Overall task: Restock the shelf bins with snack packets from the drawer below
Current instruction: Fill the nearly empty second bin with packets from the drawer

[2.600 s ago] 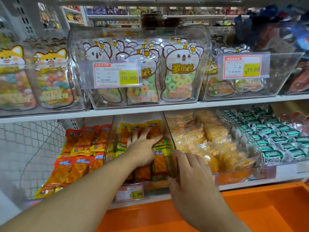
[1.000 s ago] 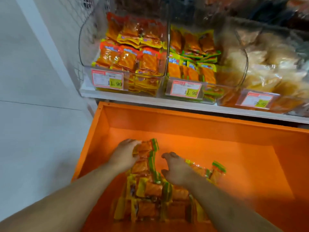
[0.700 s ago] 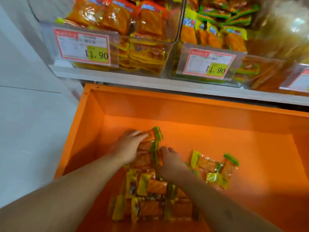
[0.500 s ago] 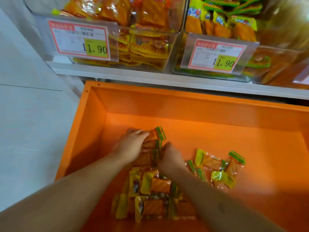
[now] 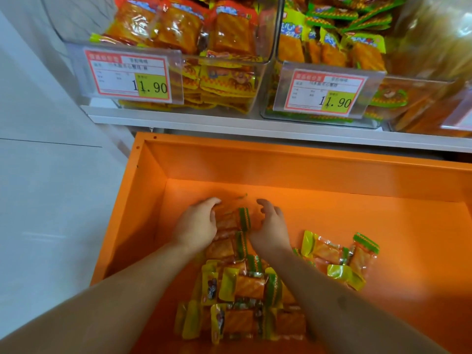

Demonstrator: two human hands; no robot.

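Observation:
Orange snack packets with green and yellow ends lie in the open orange drawer (image 5: 281,169). My left hand (image 5: 198,222) and my right hand (image 5: 272,227) cup a short row of these packets (image 5: 233,221) from either side, fingers curved around it. Closer to me, a larger pile of packets (image 5: 242,300) lies between my forearms. A few loose packets (image 5: 337,256) lie to the right. Above the drawer, a clear shelf bin (image 5: 316,118) holds matching green-edged packets.
Left of that bin stands another clear bin (image 5: 260,57) with red-topped packets. Each bin carries an 11.90 price tag (image 5: 127,72). A third bin (image 5: 434,72) with pale packets stands at the right. The white shelf edge (image 5: 229,126) overhangs the drawer's back. White floor (image 5: 51,200) lies to the left.
The view dropped from the shelf bins to the drawer. Both hands came down from the bin onto the packets, pressed together around a row, and now sit slightly further apart.

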